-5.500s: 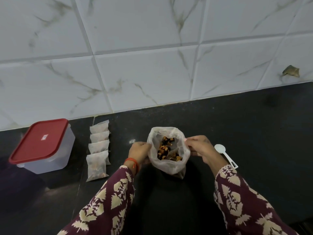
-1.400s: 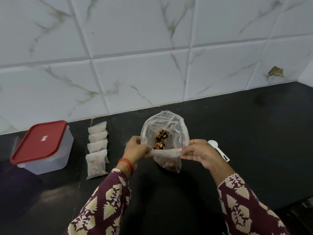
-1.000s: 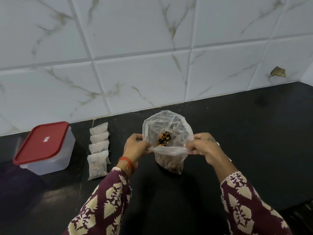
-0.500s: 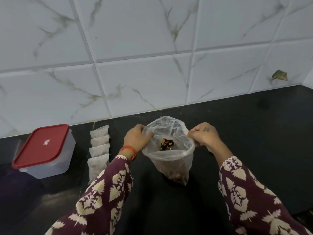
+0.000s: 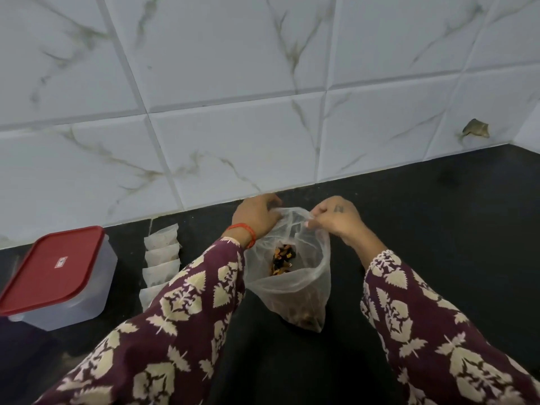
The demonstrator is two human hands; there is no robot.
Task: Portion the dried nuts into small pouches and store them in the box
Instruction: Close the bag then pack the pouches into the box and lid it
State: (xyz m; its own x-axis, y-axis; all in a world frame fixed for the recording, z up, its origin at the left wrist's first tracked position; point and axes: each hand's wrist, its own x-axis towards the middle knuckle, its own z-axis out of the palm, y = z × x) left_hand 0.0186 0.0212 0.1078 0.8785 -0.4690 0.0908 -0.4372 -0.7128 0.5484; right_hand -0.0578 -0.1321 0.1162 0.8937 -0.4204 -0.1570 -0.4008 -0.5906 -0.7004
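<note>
Pinching the bag (image 5: 292, 276) rim at its far edge, the left hand (image 5: 255, 214) and right hand (image 5: 336, 219) each keep a closed grip on the plastic. The nuts (image 5: 282, 258) lie inside the bag, which stands on the dark surface (image 5: 438, 229). Four pouches (image 5: 160, 258) lie in a row between bag and box (image 5: 55, 279), whose red lid is on.

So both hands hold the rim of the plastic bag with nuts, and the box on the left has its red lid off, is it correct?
Not quite: the box has its red lid on, as the head view shows. The left hand and right hand do hold the plastic bag at its rim.
</note>
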